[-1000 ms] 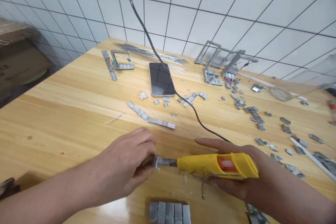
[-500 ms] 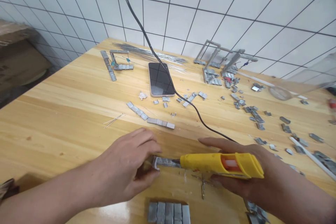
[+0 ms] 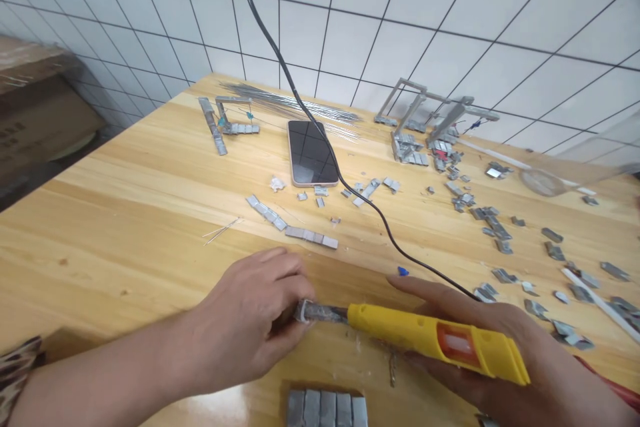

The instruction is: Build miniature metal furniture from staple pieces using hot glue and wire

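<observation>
My right hand (image 3: 475, 327) grips a yellow hot glue gun (image 3: 420, 332), its nozzle pointing left. The black cord runs from beside this hand up past the phone. Between my left hand's (image 3: 265, 313) thumb and fingers is the end of a short grey strip-like piece (image 3: 320, 311). The gun's tip meets the right end of that piece, and whitish glue shows at its left end. Below the gun, a thin twisted metal bit (image 3: 393, 370) lies on the wood. Closest to me is a row of grey blocks (image 3: 327, 408) set side by side.
On the wooden table (image 3: 125, 227) lie a phone (image 3: 313, 153), thin wires (image 3: 300, 107) and jointed grey strips (image 3: 311, 237). Grey frame-shaped assemblies (image 3: 415, 120) stand by the tiled wall. Many grey scraps (image 3: 493, 223) cover the right side. A cardboard box (image 3: 40, 120) is at far left.
The gun's rear end has swung down and right. My left fingertips have closed nearer the piece's end. A small blue bit has come into sight beyond my right hand.
</observation>
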Demonstrator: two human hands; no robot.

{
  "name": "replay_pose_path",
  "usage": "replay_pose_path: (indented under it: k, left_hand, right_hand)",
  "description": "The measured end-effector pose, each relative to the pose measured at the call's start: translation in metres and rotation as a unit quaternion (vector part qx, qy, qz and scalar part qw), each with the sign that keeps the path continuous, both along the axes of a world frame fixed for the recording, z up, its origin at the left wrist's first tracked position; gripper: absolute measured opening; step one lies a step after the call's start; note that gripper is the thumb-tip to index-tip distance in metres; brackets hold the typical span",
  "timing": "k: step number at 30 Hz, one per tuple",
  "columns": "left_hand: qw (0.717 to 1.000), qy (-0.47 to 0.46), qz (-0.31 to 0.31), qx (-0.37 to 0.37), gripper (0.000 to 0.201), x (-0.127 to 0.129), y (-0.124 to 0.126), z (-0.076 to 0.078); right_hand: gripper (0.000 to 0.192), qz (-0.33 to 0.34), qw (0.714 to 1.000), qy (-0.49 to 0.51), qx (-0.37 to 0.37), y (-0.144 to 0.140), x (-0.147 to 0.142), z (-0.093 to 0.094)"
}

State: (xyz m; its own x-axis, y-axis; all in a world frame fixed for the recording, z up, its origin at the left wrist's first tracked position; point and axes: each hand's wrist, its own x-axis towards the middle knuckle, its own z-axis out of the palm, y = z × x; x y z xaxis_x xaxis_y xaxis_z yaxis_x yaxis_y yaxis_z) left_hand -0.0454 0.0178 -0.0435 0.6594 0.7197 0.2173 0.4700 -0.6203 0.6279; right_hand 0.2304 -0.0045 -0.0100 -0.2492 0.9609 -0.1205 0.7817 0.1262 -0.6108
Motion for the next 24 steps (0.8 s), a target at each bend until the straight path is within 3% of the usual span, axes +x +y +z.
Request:
replay_pose_path:
  k: [11, 18, 24]
  left_hand:
    - [1.000, 0.001, 0.014, -0.016, 0.013, 0.000, -0.001, -0.003]
    - [1.000, -0.011, 0.009, -0.009, 0.016, 0.001, 0.001, -0.002]
    - [1.000, -0.018, 0.012, -0.005, 0.014, 0.002, 0.000, -0.001]
  right_hand:
    - [0.046, 0.101, 0.988, 0.007, 0.115, -0.017, 0.010, -0.012]
    - [0.052, 0.113, 0.979, -0.022, 0.168, -0.019, 0.006, -0.015]
    - [0.056, 0.115, 0.979, -0.013, 0.166, -0.019, 0.004, -0.012]
